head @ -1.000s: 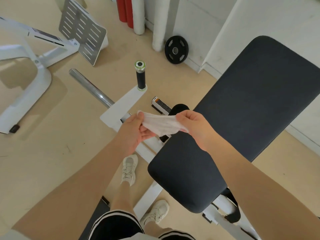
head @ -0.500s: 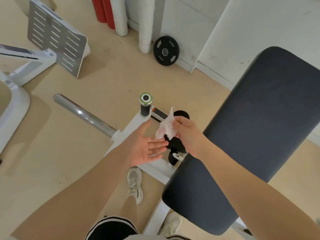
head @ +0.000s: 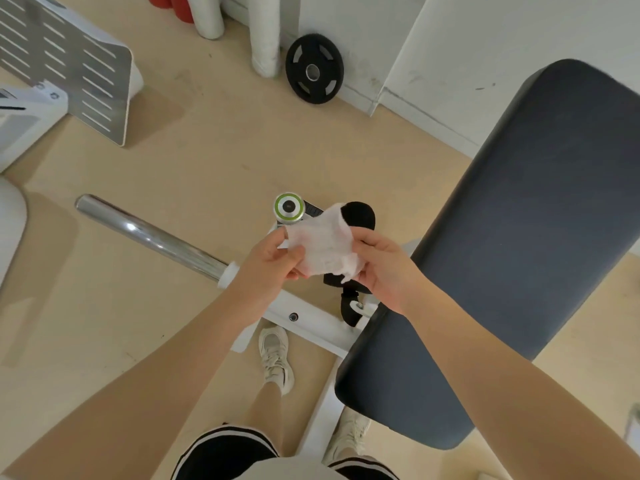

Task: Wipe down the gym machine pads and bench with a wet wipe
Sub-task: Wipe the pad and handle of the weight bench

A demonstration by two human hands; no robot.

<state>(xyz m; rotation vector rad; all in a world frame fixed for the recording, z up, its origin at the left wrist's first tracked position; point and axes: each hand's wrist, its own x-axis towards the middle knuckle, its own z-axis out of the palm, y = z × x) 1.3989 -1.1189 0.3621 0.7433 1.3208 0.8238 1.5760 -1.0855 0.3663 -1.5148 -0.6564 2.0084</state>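
1. Right now, at far left, I see a slotted grey metal footplate [head: 65, 74] on a white machine frame [head: 20, 123].
2. Nearer and a little to the right, a polished chrome bar [head: 149, 239] lies across the beige floor [head: 214, 147], ending at a white collar beside my left wrist.
3. My left hand [head: 266, 263] is curled, thumb and fingers pinching the left edge of the crumpled white wet wipe [head: 323, 245].
4. That wipe is stretched between both hands, held in the air over the white base of the machine, just near of a green-ringed round handle cap [head: 289, 207] and a black foam roller end [head: 360, 214].
5. Far of it, a black weight plate [head: 314, 68] leans on the white wall [head: 450, 46].
6. My right hand [head: 384, 268] is closed on the wipe's right edge.
7. At right, the dark grey padded bench [head: 519, 244] runs from near to far, apart from the wipe.
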